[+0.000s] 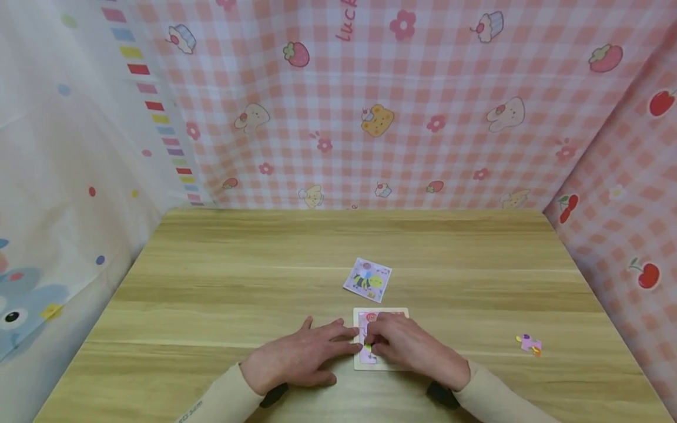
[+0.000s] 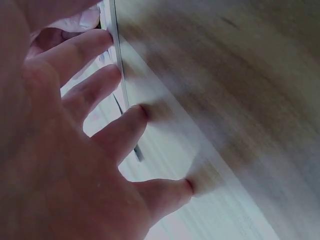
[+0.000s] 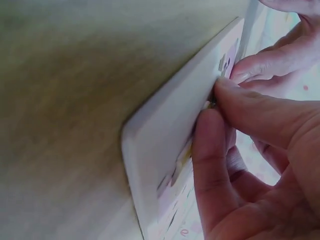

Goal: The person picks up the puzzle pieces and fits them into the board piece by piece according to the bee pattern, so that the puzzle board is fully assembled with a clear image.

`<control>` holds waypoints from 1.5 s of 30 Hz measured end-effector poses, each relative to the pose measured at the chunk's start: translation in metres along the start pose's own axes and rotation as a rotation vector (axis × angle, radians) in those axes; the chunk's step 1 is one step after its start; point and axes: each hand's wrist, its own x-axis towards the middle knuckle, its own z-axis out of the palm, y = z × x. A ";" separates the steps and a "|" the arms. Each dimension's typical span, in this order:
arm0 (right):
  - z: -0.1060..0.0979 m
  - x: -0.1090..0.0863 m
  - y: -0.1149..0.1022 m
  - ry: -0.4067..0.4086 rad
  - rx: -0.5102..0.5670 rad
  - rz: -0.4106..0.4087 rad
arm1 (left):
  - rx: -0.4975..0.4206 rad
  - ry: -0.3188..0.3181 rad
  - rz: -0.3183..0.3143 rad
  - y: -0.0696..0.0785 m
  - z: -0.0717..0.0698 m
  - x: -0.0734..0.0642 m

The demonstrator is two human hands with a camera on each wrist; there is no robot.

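A small puzzle board (image 1: pixel 382 368) with a pale raised frame lies near the table's front, partly filled with lilac pieces along its left side. My right hand (image 1: pixel 404 348) is over it and covers much of its right part. In the right wrist view, the thumb and a finger of my right hand (image 3: pixel 240 135) pinch a small puzzle piece (image 3: pixel 212 103) at the board's surface; most of the piece is hidden. My left hand (image 1: pixel 304 354) lies spread, its fingertips at the board's left edge. The left wrist view shows the thumb of my left hand (image 2: pixel 90 140) resting on the table.
Behind the board lies a square picture card (image 1: pixel 368 280) of a bee on lilac. A loose lilac puzzle piece (image 1: pixel 530 344) with yellow and orange marks is off to the right on the wooden table (image 1: pixel 254 270). Patterned cloths (image 1: pixel 338 82) hang around the back and sides.
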 end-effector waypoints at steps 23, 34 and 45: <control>-0.026 -0.017 0.014 -0.059 0.345 0.174 | -0.013 -0.023 -0.029 0.006 -0.002 0.002; -0.052 -0.054 0.026 0.066 0.305 0.244 | -0.038 -0.069 -0.051 0.010 -0.009 0.004; -0.069 -0.085 0.043 0.108 0.290 0.324 | 0.007 -0.011 -0.033 0.012 -0.008 0.006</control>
